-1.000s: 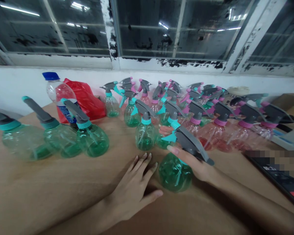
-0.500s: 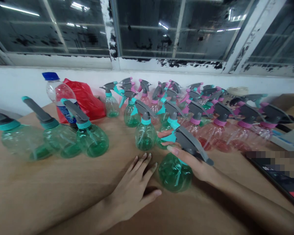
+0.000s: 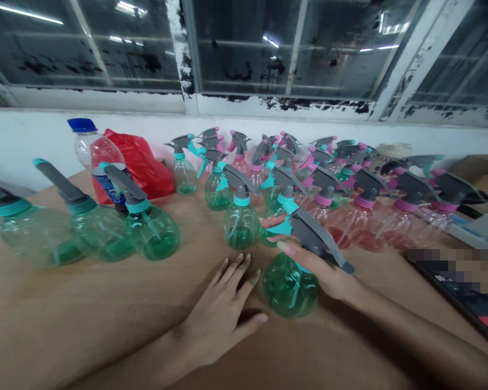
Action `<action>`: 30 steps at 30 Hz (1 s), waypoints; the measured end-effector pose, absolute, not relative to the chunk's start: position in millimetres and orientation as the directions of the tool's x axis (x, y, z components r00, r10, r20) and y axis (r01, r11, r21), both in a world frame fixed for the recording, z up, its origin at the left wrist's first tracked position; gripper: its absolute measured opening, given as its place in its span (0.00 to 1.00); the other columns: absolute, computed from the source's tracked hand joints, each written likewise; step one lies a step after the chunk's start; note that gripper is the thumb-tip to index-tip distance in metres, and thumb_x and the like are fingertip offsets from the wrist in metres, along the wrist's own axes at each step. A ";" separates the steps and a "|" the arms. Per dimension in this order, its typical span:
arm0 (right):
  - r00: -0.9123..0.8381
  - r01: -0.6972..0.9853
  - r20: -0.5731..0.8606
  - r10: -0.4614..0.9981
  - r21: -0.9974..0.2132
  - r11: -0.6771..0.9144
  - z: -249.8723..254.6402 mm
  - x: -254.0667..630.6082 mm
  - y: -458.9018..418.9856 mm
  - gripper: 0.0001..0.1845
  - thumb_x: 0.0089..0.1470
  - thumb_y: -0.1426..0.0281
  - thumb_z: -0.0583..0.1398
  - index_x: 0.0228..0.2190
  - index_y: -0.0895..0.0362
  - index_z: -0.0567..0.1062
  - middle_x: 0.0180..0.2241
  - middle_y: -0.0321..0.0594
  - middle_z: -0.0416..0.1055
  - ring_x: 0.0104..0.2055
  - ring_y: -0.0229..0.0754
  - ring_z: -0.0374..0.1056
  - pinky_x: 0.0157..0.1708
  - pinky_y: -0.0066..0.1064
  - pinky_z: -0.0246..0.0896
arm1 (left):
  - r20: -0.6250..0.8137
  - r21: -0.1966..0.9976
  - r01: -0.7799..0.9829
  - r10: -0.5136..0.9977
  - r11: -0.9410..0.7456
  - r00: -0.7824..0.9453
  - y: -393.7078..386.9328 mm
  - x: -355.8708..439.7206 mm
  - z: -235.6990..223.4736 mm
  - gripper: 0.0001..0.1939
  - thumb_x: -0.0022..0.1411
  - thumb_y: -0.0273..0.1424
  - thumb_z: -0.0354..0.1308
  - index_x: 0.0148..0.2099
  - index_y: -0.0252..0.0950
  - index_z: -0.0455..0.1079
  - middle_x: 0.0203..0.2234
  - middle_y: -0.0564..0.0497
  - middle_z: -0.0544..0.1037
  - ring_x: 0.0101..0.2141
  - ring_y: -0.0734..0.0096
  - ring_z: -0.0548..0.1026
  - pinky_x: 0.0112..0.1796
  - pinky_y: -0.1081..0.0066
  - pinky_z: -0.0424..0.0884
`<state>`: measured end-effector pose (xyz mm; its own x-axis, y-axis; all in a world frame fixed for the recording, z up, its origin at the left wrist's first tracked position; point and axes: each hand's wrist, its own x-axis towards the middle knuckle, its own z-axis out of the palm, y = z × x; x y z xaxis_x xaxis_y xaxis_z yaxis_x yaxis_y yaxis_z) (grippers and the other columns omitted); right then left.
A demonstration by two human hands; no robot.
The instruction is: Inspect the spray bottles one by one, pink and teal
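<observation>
My right hand [image 3: 323, 271] is wrapped round the neck of a green spray bottle [image 3: 287, 290] with a grey and turquoise trigger head. The bottle looks upright, with its base at the tabletop; part of its neck is hidden by my thumb. To its left, my left hand [image 3: 225, 309] lies flat on the wooden table [image 3: 146, 319], fingers spread and holding nothing. Just beyond my fingertips stands another green spray bottle [image 3: 241, 225]. Several pink spray bottles [image 3: 368, 225] stand in a row at the right.
At the left are several green spray bottles [image 3: 152, 233]. Behind them stand a blue-capped plastic bottle [image 3: 93, 151] and a red plastic bag [image 3: 140, 162]. More sprayers [image 3: 239, 143] crowd near the wall. A phone [image 3: 467, 298] lies at the right edge.
The fingers of my right hand have shifted slightly behind the spray bottle's trigger. The bottle and my left hand stay in place.
</observation>
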<state>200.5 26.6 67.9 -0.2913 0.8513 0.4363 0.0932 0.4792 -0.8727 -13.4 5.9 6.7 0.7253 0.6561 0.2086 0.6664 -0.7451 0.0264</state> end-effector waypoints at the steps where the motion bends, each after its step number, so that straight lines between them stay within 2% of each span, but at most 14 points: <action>1: -0.287 0.096 0.437 0.853 -0.872 0.479 68.2 200.3 26.4 0.16 0.55 0.64 0.59 0.46 0.50 0.70 0.52 0.40 0.68 0.47 0.45 0.70 0.51 0.41 0.63 | 0.211 0.028 0.667 0.656 -0.745 0.724 5.8 -13.5 6.6 0.33 0.68 0.51 0.43 0.64 0.32 0.55 0.63 0.39 0.54 0.63 0.54 0.50 0.57 0.53 0.53; 11: -0.280 0.136 0.420 0.863 -0.873 0.469 68.0 201.8 24.3 0.16 0.56 0.63 0.59 0.46 0.49 0.70 0.51 0.38 0.69 0.44 0.43 0.71 0.49 0.37 0.66 | 0.187 0.036 0.676 0.669 -0.736 0.719 6.4 -11.7 8.6 0.33 0.68 0.51 0.44 0.64 0.31 0.55 0.63 0.39 0.54 0.62 0.53 0.51 0.57 0.52 0.54; 17: -0.290 0.131 0.423 0.859 -0.871 0.473 72.2 200.5 24.9 0.14 0.56 0.62 0.58 0.45 0.50 0.69 0.49 0.39 0.70 0.44 0.44 0.71 0.48 0.41 0.66 | 0.204 0.032 0.676 0.667 -0.736 0.717 6.5 -12.1 7.0 0.33 0.67 0.51 0.45 0.64 0.32 0.56 0.63 0.39 0.55 0.62 0.54 0.51 0.57 0.53 0.54; 21: -0.249 0.232 0.442 0.862 -0.837 0.496 71.3 200.9 25.9 0.10 0.56 0.60 0.58 0.39 0.50 0.72 0.36 0.37 0.73 0.39 0.45 0.70 0.43 0.41 0.66 | 0.192 0.029 0.679 0.671 -0.733 0.716 6.2 -12.2 7.6 0.33 0.67 0.51 0.45 0.64 0.32 0.55 0.63 0.38 0.54 0.62 0.53 0.51 0.57 0.52 0.55; 23: -0.219 0.299 0.433 0.875 -0.823 0.482 69.4 201.3 25.8 0.09 0.56 0.59 0.58 0.34 0.50 0.72 0.28 0.35 0.71 0.35 0.44 0.70 0.39 0.40 0.66 | 0.179 0.030 0.679 0.672 -0.734 0.718 6.1 -12.1 8.4 0.33 0.68 0.51 0.44 0.64 0.31 0.55 0.63 0.37 0.53 0.62 0.52 0.50 0.56 0.51 0.56; 25: -0.195 0.327 0.434 0.880 -0.817 0.475 68.4 201.5 24.8 0.10 0.56 0.58 0.57 0.31 0.51 0.72 0.25 0.34 0.69 0.34 0.44 0.69 0.37 0.38 0.65 | 0.166 0.028 0.680 0.674 -0.733 0.720 6.0 -11.9 8.8 0.34 0.68 0.51 0.44 0.64 0.31 0.55 0.63 0.36 0.52 0.62 0.51 0.50 0.56 0.50 0.56; 27: -0.195 0.302 0.446 0.873 -0.820 0.486 69.0 201.0 23.2 0.10 0.56 0.58 0.58 0.31 0.51 0.72 0.27 0.35 0.71 0.35 0.43 0.69 0.38 0.38 0.65 | 0.163 0.026 0.681 0.675 -0.732 0.719 5.9 -11.8 8.6 0.34 0.68 0.51 0.44 0.64 0.31 0.54 0.63 0.37 0.52 0.62 0.52 0.50 0.56 0.50 0.56; 30: -0.213 0.218 0.452 0.866 -0.842 0.493 71.3 200.0 20.5 0.12 0.55 0.59 0.59 0.39 0.50 0.72 0.38 0.37 0.74 0.39 0.45 0.71 0.41 0.39 0.66 | 0.169 0.024 0.676 0.670 -0.736 0.723 5.9 -12.0 7.6 0.34 0.68 0.51 0.43 0.64 0.30 0.54 0.63 0.37 0.53 0.63 0.52 0.49 0.57 0.51 0.54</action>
